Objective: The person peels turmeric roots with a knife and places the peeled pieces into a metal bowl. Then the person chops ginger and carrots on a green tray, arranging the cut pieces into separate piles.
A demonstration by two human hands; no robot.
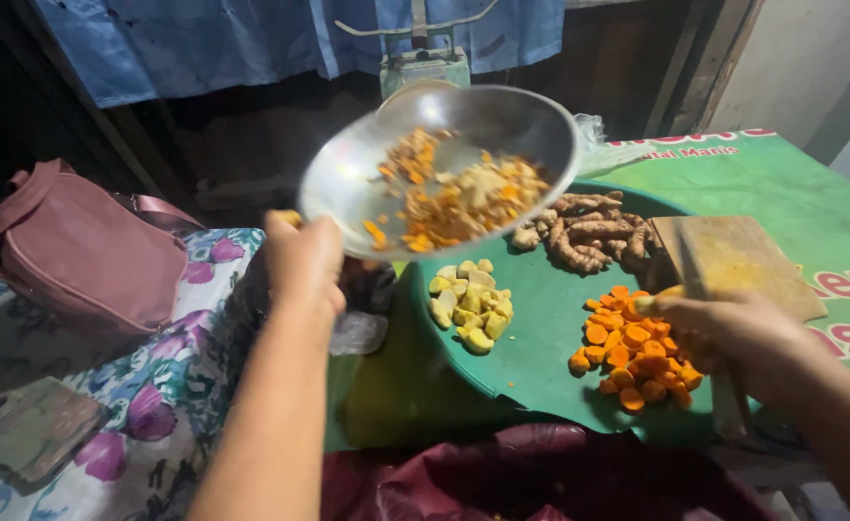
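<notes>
The left hand (pixel 301 259) grips the rim of a shallow, shiny round metal bowl (pixel 348 183) and holds it tilted in the air above the table, its inside turned toward us; in it lies a rough heap of chopped orange and pale yellow root scraps (pixel 454 198), dry-looking and crumbly. Below it sits a big round green tray (pixel 540 318), smooth and matte, carrying three separate lots: a small pile of pale yellow chunky pieces (pixel 470 305), a heap of bright orange round slices (pixel 634 355), and, at the far edge, a knot of knobbly brown whole roots (pixel 589 234). The right hand (pixel 733 333) rests curled at the orange slices, fingers bent over the near side of the pile; whether it actually pinches anything I cannot tell. Just behind that hand a worn, stained wooden cutting board (pixel 743 256) lies partly on the tray. The tray stands on a green printed table cover (pixel 801 193). To the left, on a floral cloth (pixel 169 405), lie a soft pink leather-like handbag (pixel 78 256) and a flat phone (pixel 29 425). Behind the bowl stands a pale green weighing scale (pixel 425 66), half hidden by it, with blue fabric (pixel 251 39) hanging beyond.
</notes>
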